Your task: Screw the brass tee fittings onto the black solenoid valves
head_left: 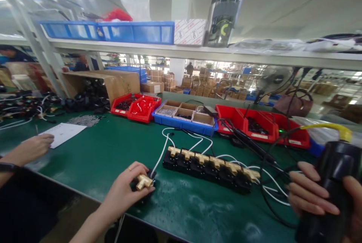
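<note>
Nearest me, my right hand is wrapped around a thick black tool, its yellow cable arching from the top. By the front edge of the table, my left hand pinches a black block topped by a brass fitting; my fingers hide whether it rests on the surface. I'd judge the brass heavy, hard and a little slippery, the block stiff, and its white wire soft and easy to strain, so the block's sides look the surest hold. Farther in, a row of similar blocks slants across the table. Toward its left edge, a co-worker's hand rests on paper. Along the back edge sit a blue tray and red bins.
</note>
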Action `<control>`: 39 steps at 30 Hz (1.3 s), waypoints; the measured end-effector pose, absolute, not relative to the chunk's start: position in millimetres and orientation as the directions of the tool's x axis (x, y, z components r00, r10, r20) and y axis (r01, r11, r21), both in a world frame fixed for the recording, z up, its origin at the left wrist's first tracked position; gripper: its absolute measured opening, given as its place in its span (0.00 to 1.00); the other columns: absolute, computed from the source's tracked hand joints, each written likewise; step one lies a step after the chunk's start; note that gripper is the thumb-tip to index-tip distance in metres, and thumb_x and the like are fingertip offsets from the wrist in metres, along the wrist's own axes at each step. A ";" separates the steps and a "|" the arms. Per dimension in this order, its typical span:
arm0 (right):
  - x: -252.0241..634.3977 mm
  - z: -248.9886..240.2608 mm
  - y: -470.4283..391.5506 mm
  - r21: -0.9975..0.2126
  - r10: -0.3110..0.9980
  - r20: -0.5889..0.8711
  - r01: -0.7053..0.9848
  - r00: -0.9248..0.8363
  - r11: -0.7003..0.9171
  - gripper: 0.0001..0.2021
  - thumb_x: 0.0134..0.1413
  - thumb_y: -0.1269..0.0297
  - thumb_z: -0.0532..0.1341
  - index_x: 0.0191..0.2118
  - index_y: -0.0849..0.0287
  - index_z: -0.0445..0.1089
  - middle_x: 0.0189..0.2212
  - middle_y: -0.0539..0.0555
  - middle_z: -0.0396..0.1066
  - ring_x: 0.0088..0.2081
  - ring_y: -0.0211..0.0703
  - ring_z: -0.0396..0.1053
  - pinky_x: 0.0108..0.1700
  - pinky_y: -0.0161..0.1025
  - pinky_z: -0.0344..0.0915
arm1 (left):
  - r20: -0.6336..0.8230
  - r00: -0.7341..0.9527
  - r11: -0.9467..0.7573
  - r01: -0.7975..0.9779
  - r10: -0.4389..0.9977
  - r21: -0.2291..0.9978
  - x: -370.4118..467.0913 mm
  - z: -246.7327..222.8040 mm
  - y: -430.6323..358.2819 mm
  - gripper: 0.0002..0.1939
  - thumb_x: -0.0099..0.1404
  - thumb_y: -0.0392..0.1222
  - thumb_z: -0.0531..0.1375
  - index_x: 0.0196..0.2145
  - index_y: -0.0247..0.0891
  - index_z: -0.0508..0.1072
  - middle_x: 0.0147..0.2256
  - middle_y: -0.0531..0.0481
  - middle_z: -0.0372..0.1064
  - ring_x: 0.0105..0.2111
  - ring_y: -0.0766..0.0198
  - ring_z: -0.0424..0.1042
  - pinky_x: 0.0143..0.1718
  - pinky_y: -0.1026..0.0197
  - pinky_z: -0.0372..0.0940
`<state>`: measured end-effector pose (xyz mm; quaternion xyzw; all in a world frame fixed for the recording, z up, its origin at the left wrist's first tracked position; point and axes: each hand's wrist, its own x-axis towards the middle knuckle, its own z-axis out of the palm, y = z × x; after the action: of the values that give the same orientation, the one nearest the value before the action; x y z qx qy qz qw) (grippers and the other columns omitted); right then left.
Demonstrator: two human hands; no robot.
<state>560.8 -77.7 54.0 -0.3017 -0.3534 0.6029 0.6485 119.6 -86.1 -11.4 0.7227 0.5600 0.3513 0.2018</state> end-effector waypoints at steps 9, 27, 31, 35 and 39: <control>458.2 102.1 -80.7 -0.744 0.987 0.162 -0.655 0.018 0.134 0.19 0.38 0.49 0.74 0.29 0.61 0.76 0.16 0.45 0.54 0.18 0.29 0.55 0.19 0.28 0.62 | 0.375 0.114 -0.328 0.748 0.920 0.577 224.5 -23.5 -114.7 0.11 0.60 0.41 0.68 0.31 0.39 0.68 0.36 0.50 0.67 0.38 0.56 0.68 0.35 0.59 0.61; 440.4 120.8 -82.5 -0.799 0.883 0.464 -0.462 -0.066 0.385 0.24 0.44 0.39 0.69 0.26 0.59 0.74 0.13 0.45 0.58 0.13 0.32 0.54 0.15 0.30 0.57 | 0.509 0.264 -0.570 0.277 0.820 0.774 252.2 -40.0 -103.4 0.15 0.69 0.43 0.63 0.53 0.56 0.73 0.41 0.54 0.72 0.42 0.61 0.67 0.47 0.56 0.61; 430.9 119.0 -93.3 -0.789 0.864 0.502 -0.434 -0.048 0.434 0.33 0.48 0.29 0.61 0.25 0.62 0.74 0.11 0.49 0.61 0.11 0.38 0.58 0.11 0.32 0.55 | 0.528 0.255 -0.582 0.238 0.810 0.777 255.4 -45.9 -99.6 0.10 0.73 0.43 0.57 0.49 0.53 0.76 0.43 0.55 0.75 0.49 0.59 0.68 0.56 0.52 0.55; 416.5 120.1 -99.1 -0.780 0.875 0.483 -0.473 -0.037 0.410 0.34 0.46 0.29 0.62 0.23 0.62 0.75 0.10 0.50 0.63 0.09 0.40 0.58 0.09 0.33 0.52 | 0.555 0.271 -0.608 0.184 0.787 0.772 256.4 -46.7 -98.0 0.10 0.73 0.41 0.57 0.48 0.49 0.76 0.43 0.55 0.77 0.44 0.63 0.73 0.57 0.54 0.54; 404.6 119.0 -96.5 -0.796 0.906 0.424 -0.485 -0.020 0.362 0.34 0.39 0.27 0.65 0.20 0.61 0.74 0.09 0.51 0.63 0.08 0.40 0.57 0.07 0.35 0.51 | 0.577 0.269 -0.624 0.135 0.771 0.770 257.1 -43.9 -97.8 0.10 0.74 0.41 0.57 0.47 0.45 0.77 0.41 0.51 0.77 0.43 0.62 0.73 0.52 0.56 0.59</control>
<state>404.6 -96.5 119.0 -0.2156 -0.4872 0.5221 0.6660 257.1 -97.8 -43.9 0.7355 0.3080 0.5204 0.3056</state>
